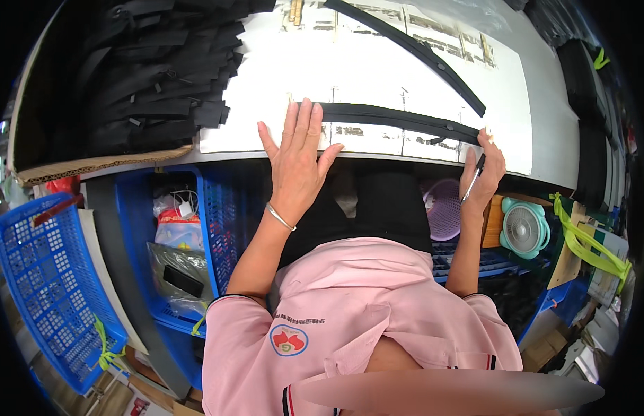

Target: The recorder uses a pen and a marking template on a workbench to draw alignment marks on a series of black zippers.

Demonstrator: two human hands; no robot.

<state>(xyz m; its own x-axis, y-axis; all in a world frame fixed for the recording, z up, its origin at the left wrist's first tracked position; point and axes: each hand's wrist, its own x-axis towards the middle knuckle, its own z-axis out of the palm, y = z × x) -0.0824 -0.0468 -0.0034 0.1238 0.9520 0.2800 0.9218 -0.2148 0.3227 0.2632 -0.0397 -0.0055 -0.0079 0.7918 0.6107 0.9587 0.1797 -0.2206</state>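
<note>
1. Two hands: the left hand [299,156] lies flat with fingers spread, the right hand [482,173] is closed around a pen.
2. One pen [472,182], between the right fingers.
3. Two loose zippers: one zipper [398,119] under the left fingertips and reaching the right fingers, a second zipper [412,47] well beyond both.
4. One zipper pile [162,69], left of the left fingers; too many to count.

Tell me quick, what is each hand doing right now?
Left hand: open, flat on the black zipper strip.
Right hand: closed, holding a pen.
</note>
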